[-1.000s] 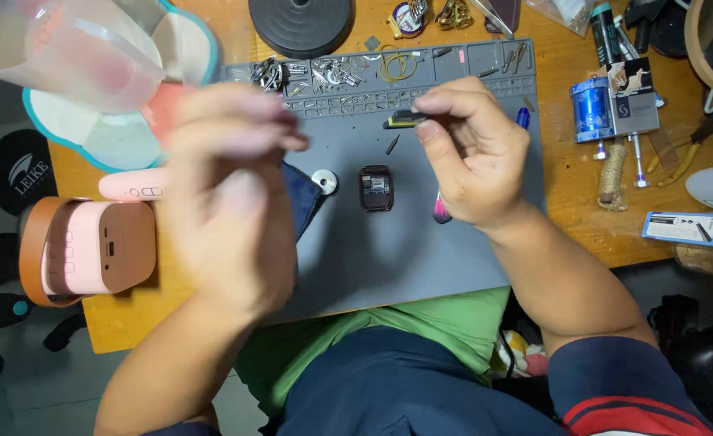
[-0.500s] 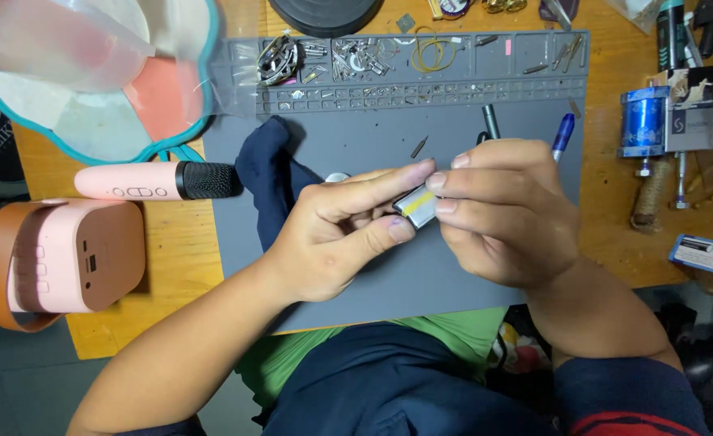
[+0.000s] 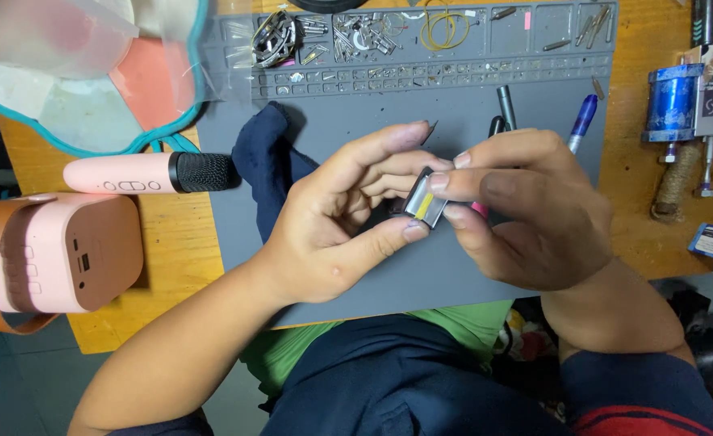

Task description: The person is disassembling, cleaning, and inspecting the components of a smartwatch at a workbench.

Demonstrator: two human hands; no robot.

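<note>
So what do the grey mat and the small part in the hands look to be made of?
Grey mat: likely silicone or rubber, matte, with moulded compartments along its far edge. Small part, pinched between left hand and right hand: looks like dark plastic or metal with a yellow strip; too small to be sure.

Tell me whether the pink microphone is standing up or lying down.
Lying down: the pink microphone rests on its side across the wooden table, its black head touching the grey mat's left edge.

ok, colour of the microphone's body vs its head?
Microphone: pale pink body, black mesh head; clearest in the head view.
</note>
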